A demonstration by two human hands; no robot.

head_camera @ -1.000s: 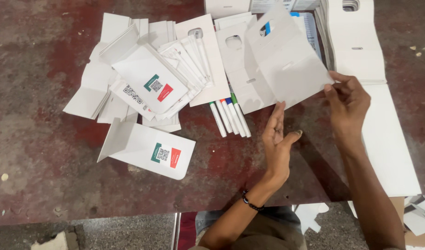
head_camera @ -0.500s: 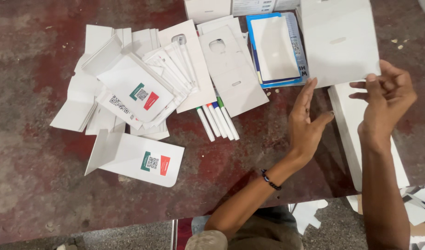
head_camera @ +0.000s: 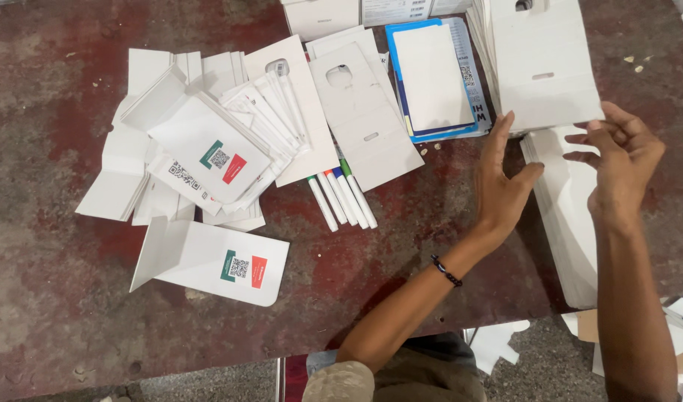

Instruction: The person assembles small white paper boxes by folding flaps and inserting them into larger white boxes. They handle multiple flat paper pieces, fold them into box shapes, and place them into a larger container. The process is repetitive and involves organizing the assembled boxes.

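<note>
My right hand (head_camera: 620, 167) pinches the lower right corner of a white die-cut card sheet (head_camera: 542, 67) with a slot in it, lying on a stack at the upper right. My left hand (head_camera: 505, 186) is flat and open, its fingers against that sheet's lower left edge. Under the sheet a long pile of white card (head_camera: 568, 216) runs down the right side of the dark red table (head_camera: 401, 275).
A blue-edged card pack (head_camera: 434, 78) and slotted white cards (head_camera: 364, 123) lie left of my hands. Several white markers (head_camera: 341, 201) lie mid-table. A heap of folded white packages (head_camera: 200, 149) with colour labels fills the left; one folded package (head_camera: 211, 260) lies apart, nearer me.
The white sheet, held up in the air before, has come down onto the stack at the right. Both hands moved right and away from me with it.
</note>
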